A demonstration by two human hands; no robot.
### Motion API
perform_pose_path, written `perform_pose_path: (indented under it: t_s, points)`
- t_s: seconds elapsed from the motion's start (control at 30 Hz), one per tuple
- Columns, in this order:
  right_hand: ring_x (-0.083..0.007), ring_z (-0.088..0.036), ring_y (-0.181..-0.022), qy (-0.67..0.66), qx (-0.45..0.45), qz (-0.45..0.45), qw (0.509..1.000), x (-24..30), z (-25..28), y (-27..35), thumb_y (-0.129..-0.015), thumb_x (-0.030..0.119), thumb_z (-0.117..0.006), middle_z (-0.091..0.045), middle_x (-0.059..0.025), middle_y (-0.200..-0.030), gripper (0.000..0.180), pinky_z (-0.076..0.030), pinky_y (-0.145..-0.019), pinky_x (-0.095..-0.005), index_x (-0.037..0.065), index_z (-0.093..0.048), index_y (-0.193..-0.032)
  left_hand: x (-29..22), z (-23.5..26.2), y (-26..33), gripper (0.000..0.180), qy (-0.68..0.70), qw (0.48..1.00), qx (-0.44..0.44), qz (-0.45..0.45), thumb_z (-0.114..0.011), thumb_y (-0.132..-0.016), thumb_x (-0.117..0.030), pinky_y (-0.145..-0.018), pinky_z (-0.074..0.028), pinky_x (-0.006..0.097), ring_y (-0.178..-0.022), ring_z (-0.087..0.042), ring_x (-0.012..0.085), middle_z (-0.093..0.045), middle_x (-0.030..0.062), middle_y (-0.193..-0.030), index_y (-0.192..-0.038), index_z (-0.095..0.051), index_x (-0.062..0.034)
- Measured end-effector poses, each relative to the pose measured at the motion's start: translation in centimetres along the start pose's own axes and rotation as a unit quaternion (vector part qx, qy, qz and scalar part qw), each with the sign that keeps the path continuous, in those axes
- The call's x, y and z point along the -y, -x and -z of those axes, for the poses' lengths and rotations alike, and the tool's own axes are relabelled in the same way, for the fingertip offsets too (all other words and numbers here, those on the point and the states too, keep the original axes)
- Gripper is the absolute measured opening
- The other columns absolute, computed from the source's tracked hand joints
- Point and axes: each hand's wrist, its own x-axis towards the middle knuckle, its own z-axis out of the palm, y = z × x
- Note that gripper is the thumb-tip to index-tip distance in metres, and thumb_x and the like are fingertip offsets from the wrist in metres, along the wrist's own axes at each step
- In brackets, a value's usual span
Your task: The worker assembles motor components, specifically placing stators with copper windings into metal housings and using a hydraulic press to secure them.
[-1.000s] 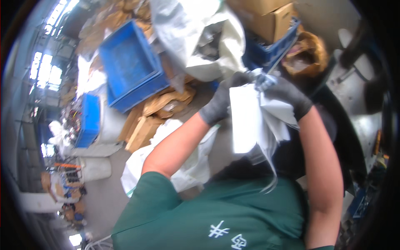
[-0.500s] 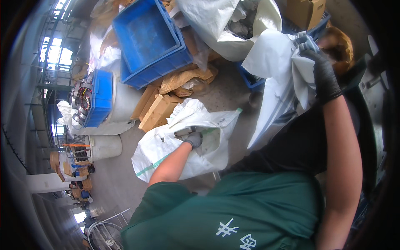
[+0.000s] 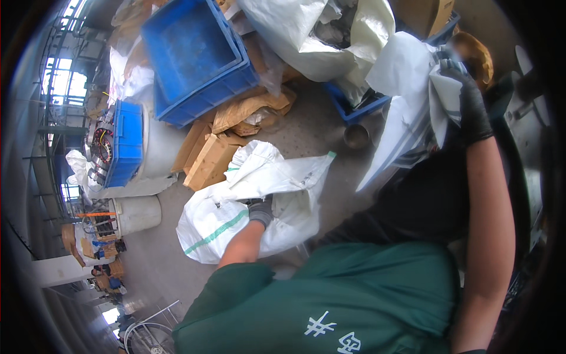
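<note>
A white woven sack (image 3: 206,230) with green stripes lies on the floor in front of me, its mouth gaping. My left hand (image 3: 260,213), in a grey glove, reaches into that mouth. The sack's folded edge hides its fingers, so whether they grip anything does not show. Off to the right, my right hand (image 3: 470,100) wears a black glove and is closed on a bunched white sheet with grey stripes (image 3: 396,94), perhaps another woven sack. The sheet hangs down beside my dark-trousered leg.
Stacked blue crates (image 3: 197,59) stand ahead, left of a large open white sack (image 3: 300,44). Cardboard boxes (image 3: 209,162) and brown paper (image 3: 250,112) lie below them. A round metal cup (image 3: 356,136) sits by a low blue crate (image 3: 359,109). White drums (image 3: 138,215) stand left.
My left hand has shifted a little left and deeper under the sack's fold, hiding its fingers. My right hand has moved slightly right and down with the striped sheet.
</note>
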Motion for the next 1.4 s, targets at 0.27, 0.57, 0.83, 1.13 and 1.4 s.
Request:
perform_pose_path:
  t_s: [0.27,0.57,0.83,1.13,1.4]
  points:
    - [-0.0202,-0.07,-0.079,-0.058,0.022,0.015,0.998,0.1,3.6,-1.1,-0.089,0.031,-0.073,-0.074,-0.0067,-0.094,0.034,-0.056,-0.071,-0.0317,0.009,-0.072,-0.115,-2.4,27.7,2.8,0.044,0.236,0.906,0.065,-0.346,-0.055,-0.084,0.0,-0.09,-0.055,0.042,-0.093,-0.071,0.0354,-0.073,0.0224,-0.099,-0.122,-0.072,-0.0129]
    - [-0.0176,-0.068,-0.076,-0.084,0.005,0.014,0.996,0.6,3.6,0.3,-0.089,0.029,-0.071,-0.072,-0.0058,-0.093,0.03,-0.054,-0.068,-0.0308,0.011,-0.073,-0.112,-21.9,27.0,-1.4,0.031,0.444,0.834,-0.064,-0.321,-0.064,-0.092,-0.014,-0.089,-0.054,0.042,-0.1,-0.071,0.0343,-0.074,0.021,-0.108,-0.122,-0.067,-0.0045]
    - [-0.0169,-0.071,-0.086,-0.057,0.064,0.004,0.996,-0.6,6.7,-2.5,-0.098,0.026,-0.067,-0.074,-0.0062,-0.101,0.029,-0.056,-0.073,-0.0264,0.005,-0.072,-0.117,-28.7,22.1,-1.9,0.03,0.39,0.871,-0.191,-0.228,-0.056,-0.09,-0.015,-0.089,-0.051,0.054,-0.105,-0.064,0.0462,-0.067,0.0274,-0.112,-0.117,-0.066,-0.0052]
    - [-0.0223,-0.07,-0.078,-0.022,-0.005,0.011,1.0,0.0,4.1,-2.0,-0.088,0.033,-0.073,-0.074,-0.0096,-0.095,0.037,-0.056,-0.07,-0.0318,0.007,-0.074,-0.114,-4.7,13.8,0.9,0.034,0.233,0.883,-0.008,-0.407,-0.056,-0.091,-0.004,-0.103,-0.051,0.04,-0.113,-0.066,0.035,-0.071,0.0194,-0.122,-0.121,-0.072,-0.0049]
    - [-0.0207,-0.07,-0.076,-0.001,-0.043,0.024,0.999,-0.2,4.3,-1.3,-0.086,0.031,-0.074,-0.074,-0.0093,-0.092,0.035,-0.056,-0.068,-0.0318,0.007,-0.075,-0.112,5.4,13.5,-3.1,0.038,0.181,0.909,0.105,-0.36,-0.067,-0.087,-0.014,-0.106,-0.049,0.04,-0.119,-0.065,0.0353,-0.07,0.02,-0.124,-0.124,-0.072,-0.0063]
